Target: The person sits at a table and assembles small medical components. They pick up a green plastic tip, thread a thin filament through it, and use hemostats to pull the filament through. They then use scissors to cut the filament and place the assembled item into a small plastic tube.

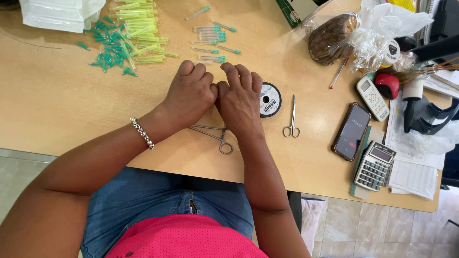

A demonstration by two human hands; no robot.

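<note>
Both hands, left hand (190,93) and right hand (240,98), rest curled together above metal forceps (213,134), contents hidden.

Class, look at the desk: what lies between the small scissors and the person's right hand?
In the head view, a small round spool lies between the scissors and the right hand, partly tucked under it.

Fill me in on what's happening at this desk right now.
A person sits at a wooden desk with both hands together, knuckles up. The left hand and right hand touch at the thumbs; whatever they pinch is hidden. Metal forceps lie under the wrists. A small spool of clear line and small steel scissors sit just right of the right hand. Ahead lie clear capped tubes with green tips and a pile of yellow-green tubes and green caps.
</note>
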